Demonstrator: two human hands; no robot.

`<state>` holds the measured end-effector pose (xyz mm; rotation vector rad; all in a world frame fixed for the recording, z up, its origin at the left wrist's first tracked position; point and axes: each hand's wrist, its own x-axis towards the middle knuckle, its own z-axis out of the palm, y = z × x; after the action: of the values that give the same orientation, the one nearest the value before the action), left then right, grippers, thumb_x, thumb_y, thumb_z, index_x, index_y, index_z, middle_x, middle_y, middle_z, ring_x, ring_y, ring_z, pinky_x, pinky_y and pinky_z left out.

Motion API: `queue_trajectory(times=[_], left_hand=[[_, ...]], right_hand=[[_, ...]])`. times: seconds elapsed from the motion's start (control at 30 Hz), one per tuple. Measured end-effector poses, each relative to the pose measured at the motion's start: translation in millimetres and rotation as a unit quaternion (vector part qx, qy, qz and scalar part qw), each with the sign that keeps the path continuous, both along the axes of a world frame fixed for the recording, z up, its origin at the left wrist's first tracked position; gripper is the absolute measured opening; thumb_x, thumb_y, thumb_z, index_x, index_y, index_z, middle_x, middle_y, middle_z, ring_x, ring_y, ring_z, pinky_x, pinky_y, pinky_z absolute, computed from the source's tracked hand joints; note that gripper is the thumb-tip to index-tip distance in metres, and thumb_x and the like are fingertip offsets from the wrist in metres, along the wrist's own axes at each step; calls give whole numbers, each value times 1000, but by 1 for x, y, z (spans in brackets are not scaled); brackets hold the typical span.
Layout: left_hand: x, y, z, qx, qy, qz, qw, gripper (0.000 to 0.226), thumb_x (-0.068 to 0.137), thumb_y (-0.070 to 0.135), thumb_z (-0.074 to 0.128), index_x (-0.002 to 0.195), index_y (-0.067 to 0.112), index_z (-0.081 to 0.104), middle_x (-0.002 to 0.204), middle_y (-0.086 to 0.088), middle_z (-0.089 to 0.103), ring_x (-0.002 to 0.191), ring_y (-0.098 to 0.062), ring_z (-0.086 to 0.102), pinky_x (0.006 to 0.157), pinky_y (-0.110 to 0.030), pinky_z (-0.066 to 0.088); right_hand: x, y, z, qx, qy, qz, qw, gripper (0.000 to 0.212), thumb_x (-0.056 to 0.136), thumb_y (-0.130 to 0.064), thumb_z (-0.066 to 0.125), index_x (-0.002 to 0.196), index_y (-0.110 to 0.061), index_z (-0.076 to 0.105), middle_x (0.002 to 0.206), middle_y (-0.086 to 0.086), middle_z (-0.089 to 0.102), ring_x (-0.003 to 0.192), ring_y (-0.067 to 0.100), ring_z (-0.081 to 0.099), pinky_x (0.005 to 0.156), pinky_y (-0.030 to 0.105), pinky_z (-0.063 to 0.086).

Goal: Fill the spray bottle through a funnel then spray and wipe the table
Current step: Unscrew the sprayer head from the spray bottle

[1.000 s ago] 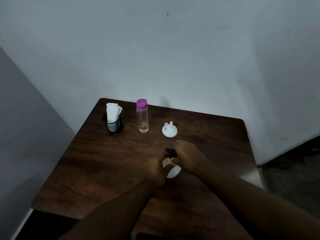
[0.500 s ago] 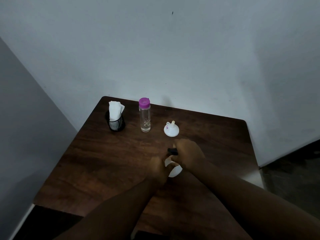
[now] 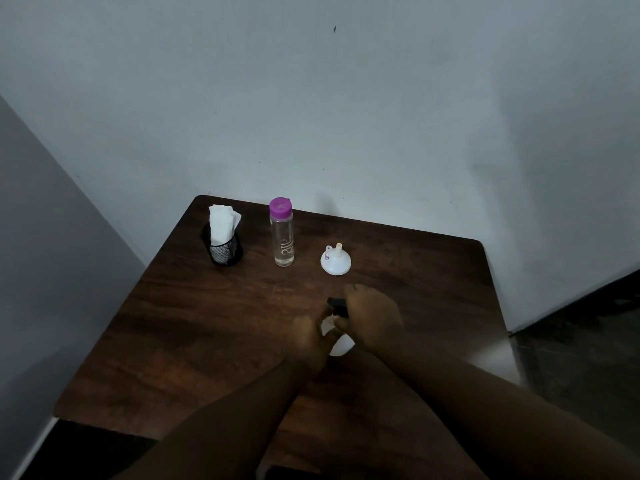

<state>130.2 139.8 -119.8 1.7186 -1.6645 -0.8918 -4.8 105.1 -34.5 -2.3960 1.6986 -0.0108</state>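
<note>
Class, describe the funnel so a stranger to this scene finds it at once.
Start at the brown table against the wall. Three things line its far side; the funnel is rightmost, beside the bottle. It alone is a low white cone, mouth down, spout up.

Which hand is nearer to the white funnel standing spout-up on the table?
Right. The right hand, on the black head of the spray bottle, sits just in front of the funnel, apart from it. The left hand is lower on the bottle, farther toward the person.
</note>
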Motion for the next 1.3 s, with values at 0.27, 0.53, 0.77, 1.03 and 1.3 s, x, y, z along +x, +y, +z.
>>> queue_trajectory(times=[0.27,0.53,0.77,1.03,1.3], left_hand=[[0,0,1,-32,7,-1,999,30,91,32,68,118,19,68,110,9,69,97,0,61,75,-4,36],[2,-2,-2,-20,3,-16,1000,48,89,35,70,133,20,61,126,4,67,113,-8,61,96,-20,44],[-1,0,-4,-5,-8,23,1000,37,87,39,68,118,19,69,112,2,70,101,-12,65,91,-29,50],[3,-1,1,16,-4,-5,1000,50,88,39,69,135,26,59,128,9,65,113,-8,61,94,-19,43],[1,2,3,10,21,19,1000,58,78,64,68,120,24,68,116,9,71,106,-1,63,97,-26,50]], right_hand=[[-3,-6,4,18,-62,3,998,48,71,-47,75,103,-15,60,106,4,54,100,21,52,78,33,49],[0,-7,9,16,37,75,996,39,77,-36,75,107,-16,60,109,3,57,100,22,58,78,34,46],[0,-1,1,14,-16,-19,1000,46,83,-58,62,104,-18,61,98,1,64,89,19,62,72,33,51],[-7,0,16,21,-44,1,999,24,78,-43,69,93,-25,64,90,-6,66,83,16,63,66,31,47],[-27,4,51,22,-62,-2,998,21,75,-42,74,90,-29,67,88,-9,65,80,11,61,68,31,50]])
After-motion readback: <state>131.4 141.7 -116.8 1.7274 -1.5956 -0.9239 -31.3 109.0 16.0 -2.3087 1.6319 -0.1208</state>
